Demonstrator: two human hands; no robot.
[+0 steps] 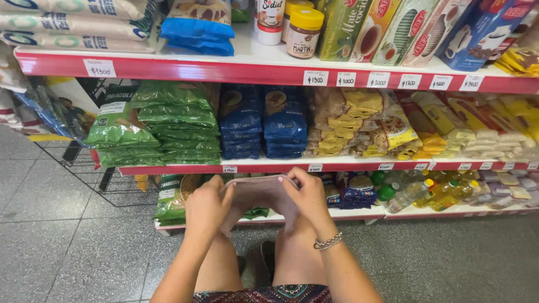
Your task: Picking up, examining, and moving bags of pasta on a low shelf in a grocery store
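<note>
My left hand (206, 205) and my right hand (307, 196) both grip a small beige-pink cloth (259, 192), stretched between them in front of my knees. The right wrist wears a chain bracelet (328, 242). The cloth is held just before the lowest red shelf (359, 214), beside green packets (170, 197) on its left end. My legs and patterned shorts show below the hands.
Red-edged store shelves (281, 72) hold green bags (163, 126), blue bags (263, 122), yellow pasta packets (359, 126), jars and boxes above, and oil bottles (418, 193) at the lower right. A black wire rack (90, 168) stands at the left. The floor is grey speckled tile (62, 247).
</note>
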